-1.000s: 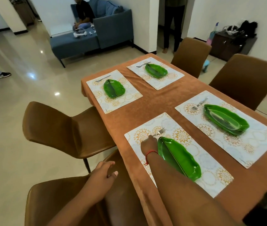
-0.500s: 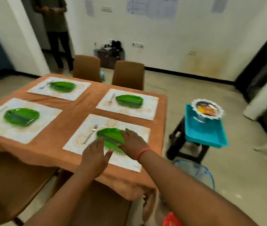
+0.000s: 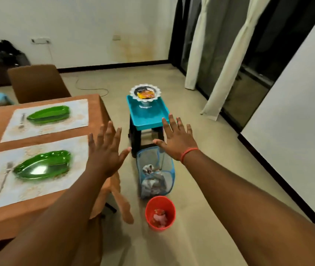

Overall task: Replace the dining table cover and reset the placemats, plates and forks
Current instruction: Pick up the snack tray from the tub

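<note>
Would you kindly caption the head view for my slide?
Both empty hands, left hand and right hand, spread open beside the table, toward a teal tray.

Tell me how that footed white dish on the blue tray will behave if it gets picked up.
The footed dish stands on a narrow stem under a wide scalloped bowl, so it probably tips easily if nudged or lifted by the rim. It looks like glass or ceramic, so likely fragile. Lifting the blue tray instead could let it slide, since nothing visibly holds it.
</note>
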